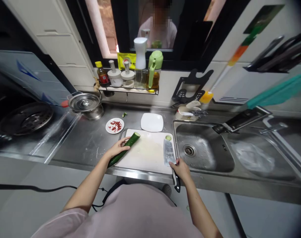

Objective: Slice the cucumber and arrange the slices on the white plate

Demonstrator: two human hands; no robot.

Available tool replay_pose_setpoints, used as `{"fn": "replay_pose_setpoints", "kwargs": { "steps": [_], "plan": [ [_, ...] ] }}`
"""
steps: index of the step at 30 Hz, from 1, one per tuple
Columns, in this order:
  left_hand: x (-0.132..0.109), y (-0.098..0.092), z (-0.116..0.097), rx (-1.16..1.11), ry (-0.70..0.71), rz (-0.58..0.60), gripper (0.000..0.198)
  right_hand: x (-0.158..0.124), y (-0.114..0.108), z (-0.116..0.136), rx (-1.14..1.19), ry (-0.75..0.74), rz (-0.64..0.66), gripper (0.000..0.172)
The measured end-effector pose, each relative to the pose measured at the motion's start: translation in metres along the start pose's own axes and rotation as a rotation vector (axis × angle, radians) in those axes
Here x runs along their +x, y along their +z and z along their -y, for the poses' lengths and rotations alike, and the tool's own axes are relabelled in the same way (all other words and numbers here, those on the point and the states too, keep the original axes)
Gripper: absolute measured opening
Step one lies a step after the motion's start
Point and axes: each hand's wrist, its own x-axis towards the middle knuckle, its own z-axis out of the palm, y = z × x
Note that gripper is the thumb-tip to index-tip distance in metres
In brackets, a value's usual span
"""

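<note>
My left hand [118, 148] is wrapped round a dark green cucumber [133, 139], which lies slanted over the left side of a white cutting board [145, 155]. The cucumber's upper end is cut flat and shows pale green flesh. At the board's right edge my right hand [180, 168] is closed on a knife; its wide blade [168, 150] lies over the board and its black handle [177, 183] sticks out past the counter's front edge. A cut cucumber slice [168, 137] sits just above the blade.
Behind the board are a white plate [151, 122] and a small plate [107, 126] with chopped red pieces. A steel pot [94, 112] stands at the back left. The sink [202, 148] is on the right. Bottles and jars stand on a wall rack [130, 89].
</note>
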Motion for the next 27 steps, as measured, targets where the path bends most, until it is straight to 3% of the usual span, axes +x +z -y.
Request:
{"fn": "replay_pose_setpoints", "kwargs": {
  "steps": [7,13,20,27],
  "plan": [
    [0.009,0.005,0.01,0.471,0.089,-0.008,0.065,-0.008,0.002,0.0,0.146,-0.032,-0.042,0.029],
    [0.003,0.004,0.021,0.624,0.155,0.053,0.061,-0.011,0.006,0.007,0.222,-0.067,-0.025,0.016],
    [0.0,0.01,0.024,0.723,0.113,0.096,0.059,-0.009,0.002,0.02,0.054,-0.144,0.01,0.009],
    [0.0,0.027,0.024,0.908,0.125,-0.01,0.06,-0.01,-0.007,0.048,-0.218,-0.116,0.199,0.022]
  ]
}}
